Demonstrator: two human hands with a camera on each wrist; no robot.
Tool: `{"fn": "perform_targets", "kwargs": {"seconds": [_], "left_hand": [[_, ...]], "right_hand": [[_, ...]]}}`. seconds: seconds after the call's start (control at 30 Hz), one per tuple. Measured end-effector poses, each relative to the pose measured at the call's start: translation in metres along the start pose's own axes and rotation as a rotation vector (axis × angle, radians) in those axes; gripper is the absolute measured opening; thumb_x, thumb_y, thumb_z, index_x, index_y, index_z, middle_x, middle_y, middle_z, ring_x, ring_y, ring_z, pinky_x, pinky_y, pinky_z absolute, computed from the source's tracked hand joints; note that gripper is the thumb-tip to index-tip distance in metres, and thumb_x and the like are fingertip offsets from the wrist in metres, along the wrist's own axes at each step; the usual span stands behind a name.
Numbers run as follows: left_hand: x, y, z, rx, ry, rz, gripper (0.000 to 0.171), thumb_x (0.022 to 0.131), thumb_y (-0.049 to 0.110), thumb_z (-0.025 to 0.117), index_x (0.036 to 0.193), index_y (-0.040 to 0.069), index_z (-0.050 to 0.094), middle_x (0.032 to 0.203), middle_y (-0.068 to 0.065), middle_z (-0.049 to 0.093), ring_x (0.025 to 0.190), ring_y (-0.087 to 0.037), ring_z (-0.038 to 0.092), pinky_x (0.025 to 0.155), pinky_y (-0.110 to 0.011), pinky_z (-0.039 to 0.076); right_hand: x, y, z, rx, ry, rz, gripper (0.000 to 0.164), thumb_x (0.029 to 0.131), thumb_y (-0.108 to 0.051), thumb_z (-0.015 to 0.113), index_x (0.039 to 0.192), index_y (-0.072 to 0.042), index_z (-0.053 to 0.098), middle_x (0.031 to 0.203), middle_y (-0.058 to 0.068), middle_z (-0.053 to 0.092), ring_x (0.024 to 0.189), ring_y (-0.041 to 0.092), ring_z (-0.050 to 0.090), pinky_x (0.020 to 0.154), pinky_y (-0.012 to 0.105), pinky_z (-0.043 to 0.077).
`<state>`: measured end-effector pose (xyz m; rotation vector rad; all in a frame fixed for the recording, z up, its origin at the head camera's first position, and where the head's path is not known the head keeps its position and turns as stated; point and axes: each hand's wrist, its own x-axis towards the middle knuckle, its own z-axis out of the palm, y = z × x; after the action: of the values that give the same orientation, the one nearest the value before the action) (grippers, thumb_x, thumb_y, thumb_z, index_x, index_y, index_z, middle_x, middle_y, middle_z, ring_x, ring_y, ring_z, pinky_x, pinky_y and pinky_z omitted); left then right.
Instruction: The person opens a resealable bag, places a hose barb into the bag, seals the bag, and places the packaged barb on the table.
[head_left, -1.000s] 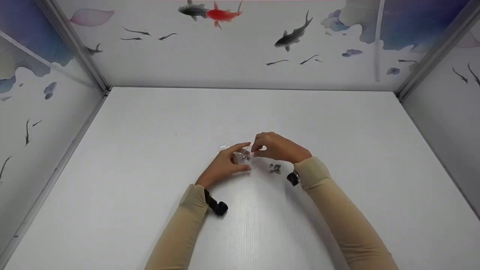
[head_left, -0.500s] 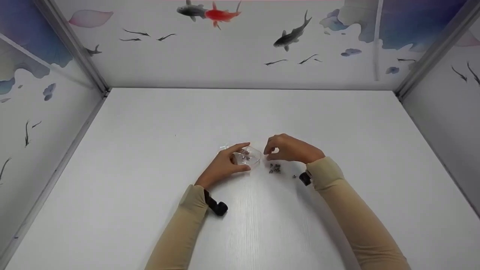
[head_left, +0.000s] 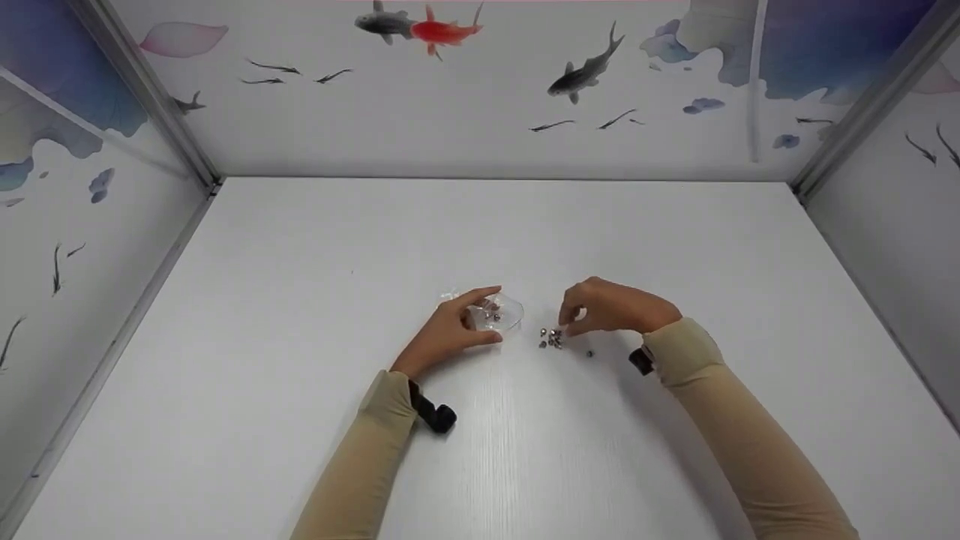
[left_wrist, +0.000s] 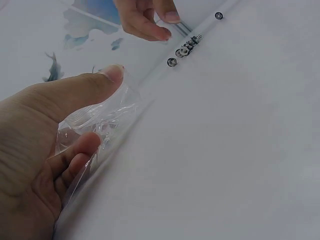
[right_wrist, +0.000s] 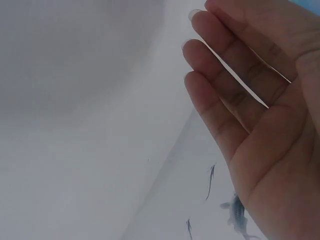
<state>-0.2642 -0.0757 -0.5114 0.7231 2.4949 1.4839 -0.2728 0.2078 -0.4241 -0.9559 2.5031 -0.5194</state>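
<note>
My left hand (head_left: 448,328) holds a clear plastic bag (head_left: 511,312), its thumb and fingers spread around the bag's body. A few small metal pieces (head_left: 493,316) show through the plastic. In the left wrist view the crinkled bag (left_wrist: 112,112) lies between the thumb and the curled fingers. To the right, a little pile of shiny metal pieces (head_left: 553,337), like small nuts or screws, lies on the table. My right hand (head_left: 616,306) is over the pile's right edge, thumb and forefinger apart in the left wrist view. The right wrist view shows its loosely bent fingers (right_wrist: 212,100) but no metal piece.
One loose metal piece (head_left: 590,353) lies to the right of the pile. The white table (head_left: 480,465) is bordered by printed panels (head_left: 480,112) at the back and sides. Each wrist carries a black camera (head_left: 444,418).
My right hand has moved from the bag's mouth rightward to the pile. The bag's opening and the single loose piece have come into sight. The left hand has stayed in place.
</note>
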Motion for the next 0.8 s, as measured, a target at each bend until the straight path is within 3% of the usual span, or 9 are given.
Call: {"fn": "perform_targets", "kwargs": {"seconds": [0.37,0.5,0.8], "left_hand": [[-0.001,0.003,0.000,0.006,0.008,-0.011,0.073,0.078,0.035,0.080,0.143,0.027,0.047,0.124,0.001,0.061,0.067,-0.010,0.044,0.062,-0.023,0.037],[0.000,0.002,0.000,0.001,0.004,-0.001,0.073,0.078,0.034,0.080,0.143,0.024,0.047,0.125,-0.002,0.061,0.067,-0.011,0.044,0.063,-0.023,0.037],[0.000,0.000,0.000,-0.022,0.000,-0.012,0.072,0.078,0.032,0.080,0.142,0.024,0.048,0.127,-0.003,0.059,0.065,-0.009,0.043,0.060,-0.022,0.036]], "right_hand": [[-0.019,0.005,0.006,0.001,-0.073,0.043,0.014,0.082,-0.011,0.075,0.095,-0.011,0.075,0.096,-0.003,0.071,0.093,0.012,0.062,0.081,0.031,0.051],[-0.023,0.007,0.008,-0.035,-0.075,0.029,0.013,0.082,-0.011,0.075,0.094,-0.011,0.075,0.095,-0.003,0.071,0.090,0.012,0.062,0.081,0.031,0.052],[-0.029,0.011,0.014,-0.002,-0.067,0.019,0.014,0.080,-0.004,0.075,0.092,-0.012,0.075,0.094,-0.003,0.071,0.087,0.009,0.062,0.077,0.026,0.051]]}}
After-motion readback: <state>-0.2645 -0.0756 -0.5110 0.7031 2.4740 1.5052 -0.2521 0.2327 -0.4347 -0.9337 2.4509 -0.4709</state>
